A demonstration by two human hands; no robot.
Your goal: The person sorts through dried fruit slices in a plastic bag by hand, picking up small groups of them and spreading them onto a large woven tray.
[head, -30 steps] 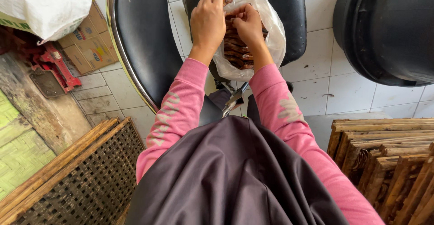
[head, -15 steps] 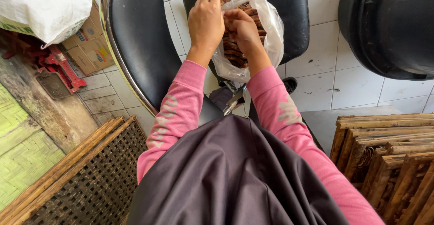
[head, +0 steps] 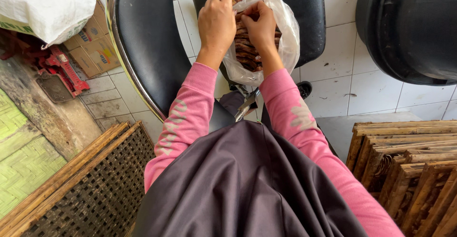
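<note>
Right now both hands are at the mouth of the clear plastic bag [head: 285,37] on the black chair seat [head: 304,8]: left hand [head: 216,20] pinching its rim, right hand [head: 259,25] gripping the upright stack of brown pieces [head: 245,51] inside.

A: What is the person wearing?
B: A long-sleeved pink top [head: 190,118], snug at the wrists, with pale, faded lettering printed along both sleeves.
A: And over it?
B: A smooth dark grey-purple garment [head: 247,189] draped across the front, softly creased. Both hands are bare, without rings or gloves.
</note>
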